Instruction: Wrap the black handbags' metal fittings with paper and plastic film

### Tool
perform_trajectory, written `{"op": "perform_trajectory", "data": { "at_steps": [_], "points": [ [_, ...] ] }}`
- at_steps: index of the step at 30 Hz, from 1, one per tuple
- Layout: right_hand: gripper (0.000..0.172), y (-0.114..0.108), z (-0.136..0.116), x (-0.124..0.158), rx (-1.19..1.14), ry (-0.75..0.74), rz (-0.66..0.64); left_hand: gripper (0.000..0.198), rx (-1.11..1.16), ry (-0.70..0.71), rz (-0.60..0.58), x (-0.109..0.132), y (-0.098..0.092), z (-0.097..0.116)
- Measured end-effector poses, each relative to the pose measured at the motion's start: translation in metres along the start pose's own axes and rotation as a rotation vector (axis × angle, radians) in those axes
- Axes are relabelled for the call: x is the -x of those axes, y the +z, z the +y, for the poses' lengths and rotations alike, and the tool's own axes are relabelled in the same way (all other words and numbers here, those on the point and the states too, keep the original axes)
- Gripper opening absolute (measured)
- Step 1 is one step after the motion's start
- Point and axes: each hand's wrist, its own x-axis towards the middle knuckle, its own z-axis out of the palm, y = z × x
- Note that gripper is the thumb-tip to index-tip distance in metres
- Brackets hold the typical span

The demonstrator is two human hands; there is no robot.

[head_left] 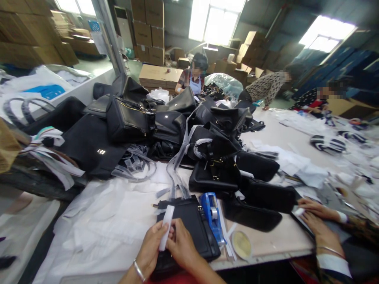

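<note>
My left hand is closed on a narrow white strip, which stands nearly upright between thumb and fingers. The curled fingers of my right hand pinch at the strip's right edge, partly hidden behind it. Both hands are just above a black handbag lying flat at the table's front edge. Plastic-wrapped handles stretch away from the bag's far side. Right beside the bag lies a blue tape dispenser with a roll in it.
A round yellowish tin or disc sits right of the dispenser. Black bags are heaped across the middle. White sheets cover the left side. A co-worker's hands work at the right; other people are farther back.
</note>
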Motion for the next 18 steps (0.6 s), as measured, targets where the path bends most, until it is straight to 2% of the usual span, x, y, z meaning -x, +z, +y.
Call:
{"op": "perform_trajectory", "data": {
  "at_steps": [2, 3, 5, 7, 12, 18],
  "points": [
    [0.039, -0.013, 0.001, 0.0, -0.234, 0.101, -0.142, 0.033, -0.066, 0.044, 0.032, -0.001, 0.002, -0.003],
    [0.039, -0.018, 0.002, -0.002, -0.336, 0.159, -0.169, 0.034, -0.106, 0.064, 0.03, -0.001, 0.004, -0.004],
    [0.035, -0.025, 0.006, -0.008, -0.43, 0.23, -0.121, 0.039, -0.192, 0.093, 0.009, -0.002, 0.008, -0.007],
    [0.032, -0.026, 0.01, -0.014, -0.415, 0.246, -0.04, 0.046, -0.279, 0.117, -0.003, -0.001, 0.01, -0.009],
    [0.022, -0.016, 0.019, -0.021, -0.392, 0.273, 0.039, 0.054, -0.453, 0.141, -0.013, 0.002, 0.005, -0.015],
    [0.01, -0.008, 0.017, -0.015, -0.21, 0.265, 0.216, 0.049, -0.514, 0.004, -0.068, -0.001, -0.009, -0.017]
  ]
}}
